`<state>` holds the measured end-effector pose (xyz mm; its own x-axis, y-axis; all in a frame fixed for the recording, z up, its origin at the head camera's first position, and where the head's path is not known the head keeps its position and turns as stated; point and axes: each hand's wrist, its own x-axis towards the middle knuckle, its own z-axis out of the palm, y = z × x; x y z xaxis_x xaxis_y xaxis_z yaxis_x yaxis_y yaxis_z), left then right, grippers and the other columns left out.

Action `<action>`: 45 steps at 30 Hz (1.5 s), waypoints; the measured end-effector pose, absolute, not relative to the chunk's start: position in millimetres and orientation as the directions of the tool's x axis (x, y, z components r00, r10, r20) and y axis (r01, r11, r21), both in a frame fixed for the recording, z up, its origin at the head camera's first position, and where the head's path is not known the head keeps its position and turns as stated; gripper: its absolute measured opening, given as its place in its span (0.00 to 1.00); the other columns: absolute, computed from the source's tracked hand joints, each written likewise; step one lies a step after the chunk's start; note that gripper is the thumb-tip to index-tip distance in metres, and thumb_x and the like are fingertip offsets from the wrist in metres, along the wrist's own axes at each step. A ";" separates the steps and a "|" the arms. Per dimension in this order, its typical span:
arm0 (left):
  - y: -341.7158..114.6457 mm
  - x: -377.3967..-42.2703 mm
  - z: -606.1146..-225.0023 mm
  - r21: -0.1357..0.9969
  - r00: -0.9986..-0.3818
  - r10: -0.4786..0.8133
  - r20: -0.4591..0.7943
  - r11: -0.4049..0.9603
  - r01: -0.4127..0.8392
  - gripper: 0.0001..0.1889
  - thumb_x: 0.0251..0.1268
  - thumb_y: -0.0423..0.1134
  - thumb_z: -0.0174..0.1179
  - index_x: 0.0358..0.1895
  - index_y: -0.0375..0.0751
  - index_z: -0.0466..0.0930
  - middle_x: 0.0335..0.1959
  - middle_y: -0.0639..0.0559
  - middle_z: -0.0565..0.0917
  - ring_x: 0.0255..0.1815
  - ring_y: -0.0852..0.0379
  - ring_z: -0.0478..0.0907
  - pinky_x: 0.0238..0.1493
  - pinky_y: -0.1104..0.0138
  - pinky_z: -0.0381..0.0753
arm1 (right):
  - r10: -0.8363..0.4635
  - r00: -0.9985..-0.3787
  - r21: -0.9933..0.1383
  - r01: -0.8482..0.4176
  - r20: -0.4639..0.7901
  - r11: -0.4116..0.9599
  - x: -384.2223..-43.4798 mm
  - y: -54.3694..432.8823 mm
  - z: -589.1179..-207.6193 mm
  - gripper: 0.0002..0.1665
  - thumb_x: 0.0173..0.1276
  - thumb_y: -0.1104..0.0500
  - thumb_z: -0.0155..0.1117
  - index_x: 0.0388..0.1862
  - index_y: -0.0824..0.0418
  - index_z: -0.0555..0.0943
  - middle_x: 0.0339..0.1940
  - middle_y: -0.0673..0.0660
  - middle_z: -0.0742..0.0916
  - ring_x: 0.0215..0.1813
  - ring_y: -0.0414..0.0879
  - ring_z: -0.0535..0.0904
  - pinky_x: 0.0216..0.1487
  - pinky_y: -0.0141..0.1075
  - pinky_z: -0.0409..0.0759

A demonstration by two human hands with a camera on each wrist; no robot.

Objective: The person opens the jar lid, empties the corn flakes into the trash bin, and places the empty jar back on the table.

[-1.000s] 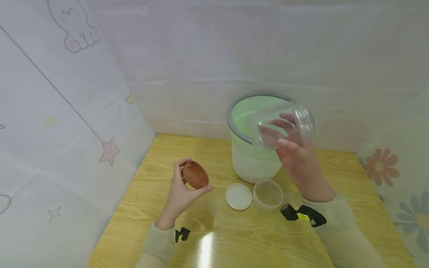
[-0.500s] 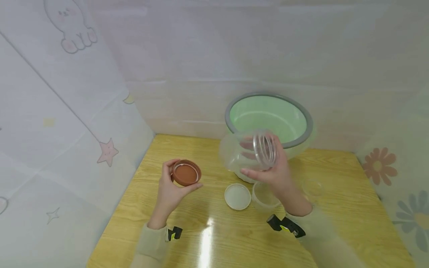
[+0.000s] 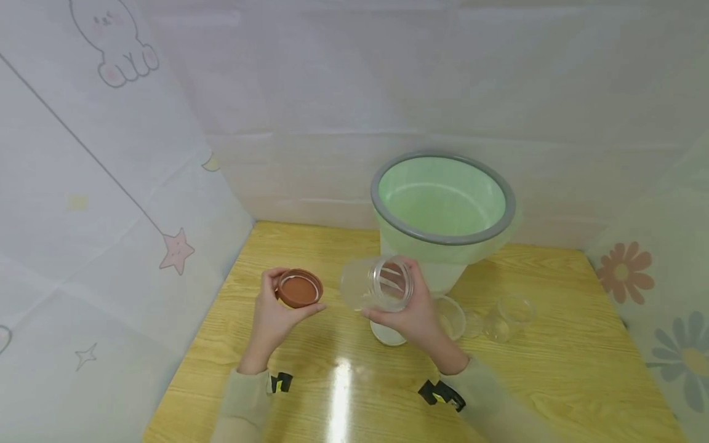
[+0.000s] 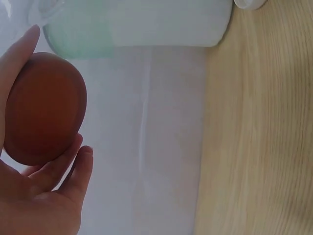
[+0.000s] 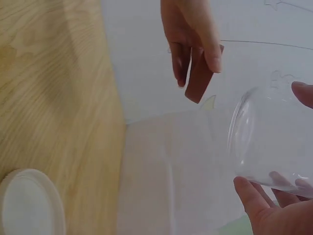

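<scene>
A brown screw lid point(image 3: 300, 289) is held at its rim between the thumb and fingers of my left hand point(image 3: 277, 320), its hollow inside facing up toward the head view. In the left wrist view the lid's smooth outer face point(image 4: 46, 107) shows. My right hand point(image 3: 418, 314) grips a clear jar point(image 3: 362, 284) tipped on its side, the threaded mouth turned toward me. Jar and lid are close together but apart, above the table. The right wrist view shows the jar's clear base point(image 5: 244, 129) with fingers curled round its wall.
Behind the hands stands a pale green bucket point(image 3: 443, 237) with a grey rim. A white lid point(image 3: 388, 334) lies on the wooden table point(image 3: 221, 381), partly behind my right hand. A clear round tub point(image 3: 451, 317) and a clear cup point(image 3: 508, 317) sit to its right.
My right hand has brought the jar down and left from in front of the bucket toward the lid. My left hand has shifted slightly left and turned the lid's inside upward.
</scene>
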<state>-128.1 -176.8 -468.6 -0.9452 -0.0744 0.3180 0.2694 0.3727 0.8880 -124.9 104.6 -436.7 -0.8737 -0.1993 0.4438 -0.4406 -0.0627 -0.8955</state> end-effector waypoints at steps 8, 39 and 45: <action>-190.0 -138.8 -484.0 0.848 -0.957 -0.046 0.286 0.477 0.230 0.48 0.38 0.52 0.86 0.63 0.39 0.70 0.56 0.47 0.75 0.59 0.49 0.73 0.62 0.52 0.74 | -0.251 -0.907 -0.933 -0.358 0.337 0.042 -138.9 88.0 -476.4 0.53 0.47 0.70 0.86 0.69 0.61 0.65 0.68 0.61 0.75 0.67 0.65 0.73 0.59 0.55 0.79; -210.3 -164.2 -530.7 0.760 -1.000 -0.017 -0.010 0.650 -0.018 0.50 0.44 0.39 0.84 0.69 0.25 0.63 0.61 0.29 0.74 0.62 0.33 0.73 0.61 0.43 0.74 | -0.267 -0.958 -0.917 -0.198 0.106 0.346 -163.5 38.4 -529.4 0.55 0.42 0.61 0.87 0.67 0.63 0.66 0.63 0.62 0.79 0.61 0.58 0.75 0.60 0.53 0.74; -208.4 -163.1 -538.1 0.751 -0.998 -0.019 -0.060 0.658 -0.058 0.50 0.43 0.39 0.85 0.68 0.26 0.64 0.59 0.30 0.77 0.59 0.34 0.75 0.59 0.44 0.76 | -0.282 -0.954 -0.907 -0.209 0.105 0.366 -162.9 38.6 -536.2 0.56 0.41 0.61 0.88 0.67 0.62 0.65 0.63 0.64 0.79 0.61 0.60 0.76 0.60 0.53 0.74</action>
